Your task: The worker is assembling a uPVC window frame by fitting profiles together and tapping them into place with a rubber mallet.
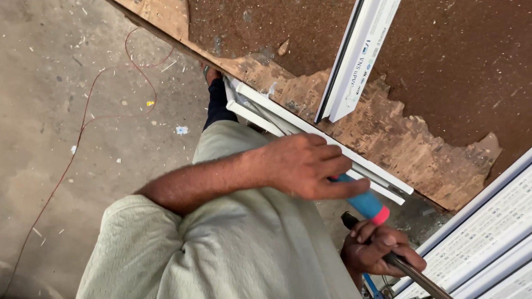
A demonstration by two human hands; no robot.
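My left hand [307,166] reaches across my body and is closed around a blue handle with a pink end [368,206]. It hovers over a bundle of white plastic profile strips [288,119] lying along the edge of a worn brown board [443,66]. Below it, my right hand [379,249] grips a dark metal rod [413,271] that runs off toward the lower right. How the blue handle and the rod join is hidden by my hands.
A short white profile piece [360,55] lies on the board. More white profiles with printed film [487,238] lie at the lower right. A thin red wire [83,124] trails over the dusty concrete floor [50,83]. My foot [213,75] stands by the board's edge.
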